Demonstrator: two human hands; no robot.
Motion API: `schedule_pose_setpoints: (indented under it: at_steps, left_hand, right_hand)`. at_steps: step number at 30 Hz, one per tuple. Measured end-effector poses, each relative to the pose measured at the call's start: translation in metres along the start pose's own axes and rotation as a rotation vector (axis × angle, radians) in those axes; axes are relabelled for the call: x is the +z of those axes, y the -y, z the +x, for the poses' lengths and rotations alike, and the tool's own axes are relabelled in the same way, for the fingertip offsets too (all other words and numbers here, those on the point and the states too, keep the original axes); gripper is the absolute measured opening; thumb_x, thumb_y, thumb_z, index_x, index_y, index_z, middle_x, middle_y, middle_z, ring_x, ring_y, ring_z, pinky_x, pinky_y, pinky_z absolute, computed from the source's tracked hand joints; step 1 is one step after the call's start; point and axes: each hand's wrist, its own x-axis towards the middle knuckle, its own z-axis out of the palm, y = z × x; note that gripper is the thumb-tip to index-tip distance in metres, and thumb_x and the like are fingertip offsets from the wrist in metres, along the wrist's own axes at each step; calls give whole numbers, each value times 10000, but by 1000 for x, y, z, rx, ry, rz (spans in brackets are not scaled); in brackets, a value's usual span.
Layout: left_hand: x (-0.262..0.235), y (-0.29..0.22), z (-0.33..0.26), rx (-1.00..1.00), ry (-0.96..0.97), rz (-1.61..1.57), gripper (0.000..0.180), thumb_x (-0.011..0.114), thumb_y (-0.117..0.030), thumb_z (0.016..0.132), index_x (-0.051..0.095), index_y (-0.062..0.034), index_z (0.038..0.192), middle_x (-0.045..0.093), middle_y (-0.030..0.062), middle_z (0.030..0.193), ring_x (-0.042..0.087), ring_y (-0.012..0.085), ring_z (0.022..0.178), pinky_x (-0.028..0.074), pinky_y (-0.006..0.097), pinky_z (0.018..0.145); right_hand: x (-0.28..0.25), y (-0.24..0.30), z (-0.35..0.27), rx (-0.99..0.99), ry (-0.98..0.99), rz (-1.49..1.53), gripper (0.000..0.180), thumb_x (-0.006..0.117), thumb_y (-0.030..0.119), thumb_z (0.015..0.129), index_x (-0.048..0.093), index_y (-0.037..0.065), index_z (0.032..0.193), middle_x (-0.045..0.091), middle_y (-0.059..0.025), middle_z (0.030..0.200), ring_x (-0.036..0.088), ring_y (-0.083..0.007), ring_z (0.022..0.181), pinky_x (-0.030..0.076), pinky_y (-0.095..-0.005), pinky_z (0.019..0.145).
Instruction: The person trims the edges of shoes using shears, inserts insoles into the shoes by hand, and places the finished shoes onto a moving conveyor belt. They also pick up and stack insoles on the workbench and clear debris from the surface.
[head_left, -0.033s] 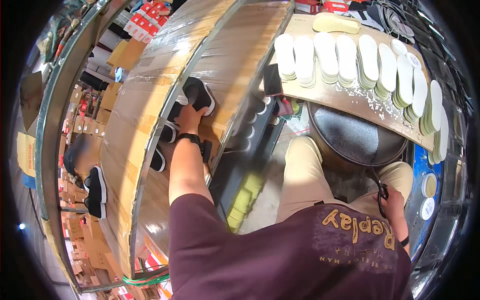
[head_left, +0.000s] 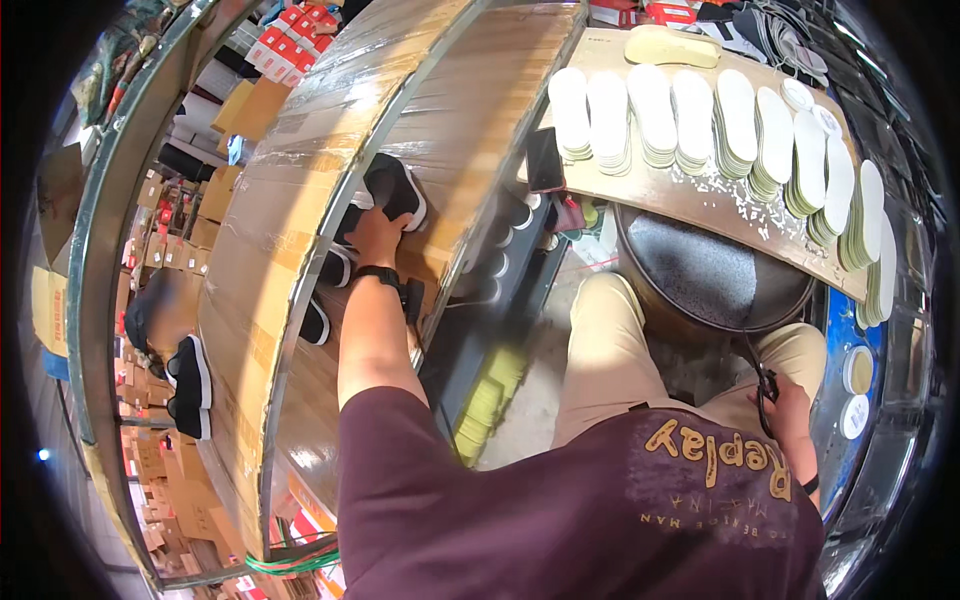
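Note:
My left arm reaches onto a middle shelf lined with cardboard. There my left hand [head_left: 377, 238] is closed on a black shoe [head_left: 390, 185] with a white sole; its fingertips are partly hidden. Below that hand, more black shoes [head_left: 337, 267] stand along the shelf edge. My right hand [head_left: 790, 405] rests by my right thigh, its fingers wrapped round the dark handles of scissors [head_left: 766, 385]. The blades point away from me, toward a dark round tub [head_left: 690, 270] in front of my knees.
Stacks of white insoles [head_left: 655, 110] line a board [head_left: 640, 180] beyond the tub, with white scraps among them. A phone [head_left: 545, 160] lies at the board's left edge. A black pair of shoes [head_left: 190, 385] sits on the outer shelf. Another person [head_left: 165, 310] is behind the rack.

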Motion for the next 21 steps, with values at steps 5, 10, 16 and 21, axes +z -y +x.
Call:
schedule_pose_setpoints:
  at_steps: [5,10,16,21]
  left_hand:
    - [23,70,27,-138,-161,-20,609,718,-486,751,620,-31,1143,623,224,1161,571,392,1112,456,483,921]
    - [27,120,10,-286,-89,-81,587,722,-454,760,625,19,1092,617,263,1134,578,414,1082,465,490,902]
    - [26,195,-66,-314,-229,55,566,730,-389,773,608,104,1024,607,316,1088,574,435,1064,462,477,907]
    - [9,221,-131,-404,-95,110,562,706,-391,795,603,98,1053,613,310,1074,575,436,1052,455,491,905]
  right_hand:
    - [-21,13,-13,134,45,-62,396,798,344,685,583,26,781,636,-187,721,621,-407,716,480,-444,631]
    - [-15,5,-22,159,34,-83,385,791,343,687,586,31,780,635,-190,718,620,-410,708,484,-455,637]
    - [-7,12,-8,100,56,-48,415,782,383,692,592,32,803,640,-167,709,625,-393,699,482,-452,639]
    - [-6,8,4,-2,55,-12,436,769,422,702,592,40,814,633,-157,696,621,-376,690,475,-445,626]
